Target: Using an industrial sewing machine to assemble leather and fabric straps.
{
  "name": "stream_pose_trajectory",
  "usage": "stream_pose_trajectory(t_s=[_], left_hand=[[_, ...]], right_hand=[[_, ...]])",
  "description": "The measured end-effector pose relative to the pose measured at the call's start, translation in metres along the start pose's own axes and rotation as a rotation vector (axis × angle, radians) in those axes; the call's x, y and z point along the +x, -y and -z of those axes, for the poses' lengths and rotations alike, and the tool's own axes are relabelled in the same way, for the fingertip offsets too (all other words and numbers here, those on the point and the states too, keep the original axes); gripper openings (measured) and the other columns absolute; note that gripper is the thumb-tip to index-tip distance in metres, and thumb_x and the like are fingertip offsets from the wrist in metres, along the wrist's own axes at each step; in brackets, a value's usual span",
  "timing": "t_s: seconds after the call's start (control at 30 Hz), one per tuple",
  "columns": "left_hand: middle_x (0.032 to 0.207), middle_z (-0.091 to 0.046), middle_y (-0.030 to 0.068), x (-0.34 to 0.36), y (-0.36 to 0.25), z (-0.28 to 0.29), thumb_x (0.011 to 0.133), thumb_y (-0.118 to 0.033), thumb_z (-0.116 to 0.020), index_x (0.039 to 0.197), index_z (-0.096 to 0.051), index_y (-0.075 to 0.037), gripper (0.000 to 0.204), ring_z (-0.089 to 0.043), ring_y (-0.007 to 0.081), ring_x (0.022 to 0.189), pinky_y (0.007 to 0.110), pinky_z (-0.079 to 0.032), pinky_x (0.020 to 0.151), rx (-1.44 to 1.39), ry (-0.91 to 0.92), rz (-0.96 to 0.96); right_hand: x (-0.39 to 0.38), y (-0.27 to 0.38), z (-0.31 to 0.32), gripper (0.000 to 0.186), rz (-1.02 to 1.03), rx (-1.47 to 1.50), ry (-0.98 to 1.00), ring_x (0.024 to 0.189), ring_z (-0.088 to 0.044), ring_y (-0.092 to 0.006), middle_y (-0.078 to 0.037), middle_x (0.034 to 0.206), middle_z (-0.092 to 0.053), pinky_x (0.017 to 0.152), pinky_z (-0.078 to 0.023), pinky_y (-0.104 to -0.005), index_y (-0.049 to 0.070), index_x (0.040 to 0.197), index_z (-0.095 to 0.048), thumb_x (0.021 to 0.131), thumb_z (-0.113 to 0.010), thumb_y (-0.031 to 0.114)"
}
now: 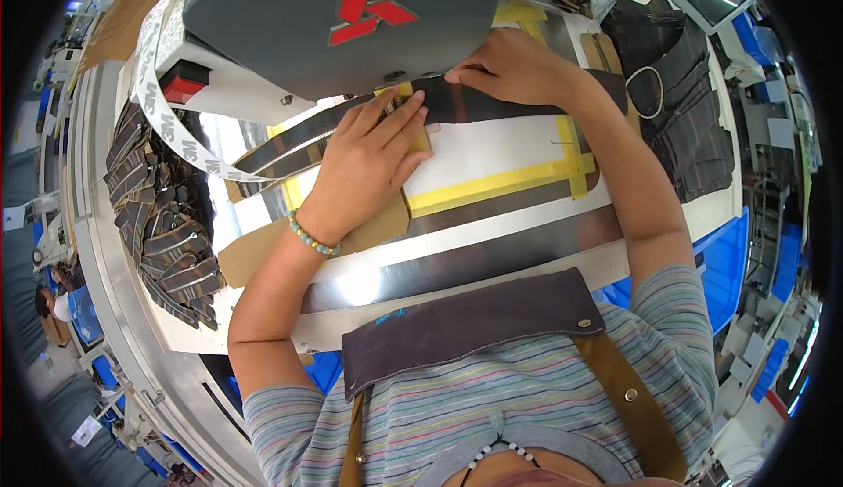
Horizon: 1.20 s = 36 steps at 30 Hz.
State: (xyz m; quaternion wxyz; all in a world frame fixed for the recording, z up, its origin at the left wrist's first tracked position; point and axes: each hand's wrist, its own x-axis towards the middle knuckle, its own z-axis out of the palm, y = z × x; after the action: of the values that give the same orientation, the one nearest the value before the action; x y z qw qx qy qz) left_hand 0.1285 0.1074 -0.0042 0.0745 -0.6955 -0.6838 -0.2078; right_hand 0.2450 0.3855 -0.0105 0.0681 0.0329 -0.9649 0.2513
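Spread left hand [373, 149], dark cloth strip [474, 112]

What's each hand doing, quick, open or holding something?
Left hand: open, fingers spread, on the dark strip.
Right hand: fingers bent at the strip's edge; can't tell if it's pinching.

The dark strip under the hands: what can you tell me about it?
The dark strip looks like woven fabric, faintly banded brown, with a silvery zipper along its left part. It lies nearly flat, running crosswise close to the grey machine. The left hand covers part of it; the right hand touches it near the upper edge.
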Motion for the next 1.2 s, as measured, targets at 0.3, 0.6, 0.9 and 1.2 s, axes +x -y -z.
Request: stream_pose_trajectory(t_s=[0.3, 0.6, 0.9, 1.2], left_hand=[[0.153, -0.065, 0.0131, 0.001, -0.005, -0.002, 0.096, -0.037, -0.078, 0.135, -0.073, 0.001, 0.054, -0.055, 0.037, 0.144, 0.051, -0.046, 0.118, 0.002, 0.099, 0.034], [0.156, -0.063, 0.0122, 0.005, -0.004, 0.001, 0.093, -0.034, -0.081, 0.132, -0.072, -0.001, 0.052, -0.052, 0.0376, 0.147, 0.052, -0.044, 0.119, -0.045, 0.116, 0.056], [0.154, -0.066, 0.0064, 0.003, 0.006, 0.002, 0.091, -0.032, -0.084, 0.129, -0.072, -0.003, 0.049, -0.053, 0.0372, 0.147, 0.052, -0.045, 0.12, -0.112, 0.104, 0.07], [0.151, -0.067, 0.0063, 0.002, 0.008, 0.003, 0.091, -0.034, -0.084, 0.136, -0.071, -0.005, 0.055, -0.053, 0.0369, 0.149, 0.051, -0.042, 0.122, -0.093, 0.123, 0.072]], right_hand=[[0.006, 0.006, 0.003, 0.03, -0.083, -0.176, 0.072, 0.087, -0.072, -0.0374, -0.014, 0.092, -0.075, 0.077, -0.056, -0.0485, 0.008, 0.101, -0.08, 0.102, -0.074, 0.037], [0.006, 0.008, 0.01, 0.041, 0.041, -0.218, -0.112, 0.07, -0.07, -0.0332, -0.007, 0.076, -0.072, 0.066, -0.053, -0.0465, 0.009, 0.081, -0.071, 0.097, -0.075, 0.046], [-0.025, 0.03, 0.036, 0.026, 0.202, 0.027, 0.05, 0.128, -0.065, -0.0327, -0.01, 0.139, -0.071, 0.106, -0.054, -0.0437, 0.011, 0.123, -0.081, 0.098, -0.075, 0.011], [-0.035, 0.021, -0.026, 0.026, 0.367, -0.054, -0.167, 0.131, -0.063, -0.0296, -0.002, 0.141, -0.07, 0.114, -0.05, -0.0466, 0.021, 0.119, -0.084, 0.097, -0.074, 0.01]])
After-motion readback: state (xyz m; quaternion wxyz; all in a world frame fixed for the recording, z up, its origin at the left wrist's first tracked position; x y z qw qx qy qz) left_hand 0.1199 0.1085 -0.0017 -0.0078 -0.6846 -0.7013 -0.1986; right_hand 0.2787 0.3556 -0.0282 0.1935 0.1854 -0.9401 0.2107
